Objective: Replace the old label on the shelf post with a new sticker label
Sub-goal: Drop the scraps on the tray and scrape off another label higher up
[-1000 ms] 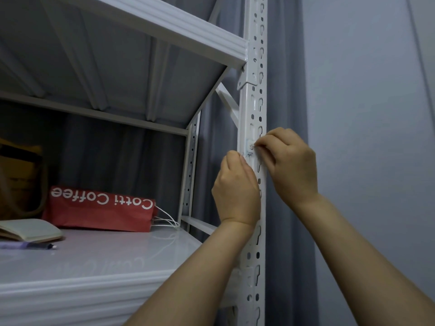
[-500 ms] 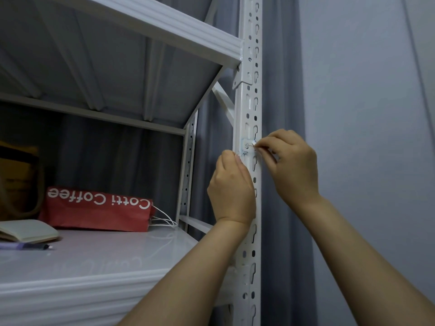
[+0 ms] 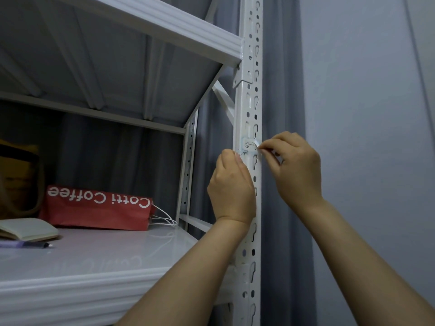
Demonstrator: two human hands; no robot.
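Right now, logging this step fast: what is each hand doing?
Left hand: closed, braced against the shelf post; holding nothing visible.
Right hand: fingertips pinched on the edge of the old label.

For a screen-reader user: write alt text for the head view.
Right hand pinches the edge of a small label on a white shelf post, while the left hand steadies the post below it. A red coffee bag and a notebook lie on the shelf to the left.
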